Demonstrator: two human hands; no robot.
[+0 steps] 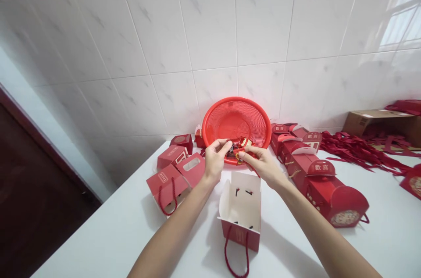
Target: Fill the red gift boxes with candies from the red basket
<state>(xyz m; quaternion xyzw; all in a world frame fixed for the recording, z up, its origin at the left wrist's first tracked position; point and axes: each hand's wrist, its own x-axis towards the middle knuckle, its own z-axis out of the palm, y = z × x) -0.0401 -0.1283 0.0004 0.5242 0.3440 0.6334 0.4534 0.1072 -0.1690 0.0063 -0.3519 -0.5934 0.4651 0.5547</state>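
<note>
My left hand (215, 157) is closed at the front rim of a red plastic basket (230, 115), its thumb and fingertips pinching a small dark wrapped item (230, 148). Beside it, my right hand (259, 159) pinches a small red-and-gold wrapped piece (241, 155). More small wrapped pieces, one of them gold (246, 142), lie in the basket's lower part. Below both hands stands an open red box (241, 234) with a white inside; knotted cord ends show inside it and a dark red cord handle hangs at its front.
Red boxes (167, 181) stand on the white table (131, 234) at left. Closed red boxes (319, 186) line the right side. Farther right are dark red ribbons (355, 151) and a cardboard box (378, 121). A tiled wall (213, 28) rises behind.
</note>
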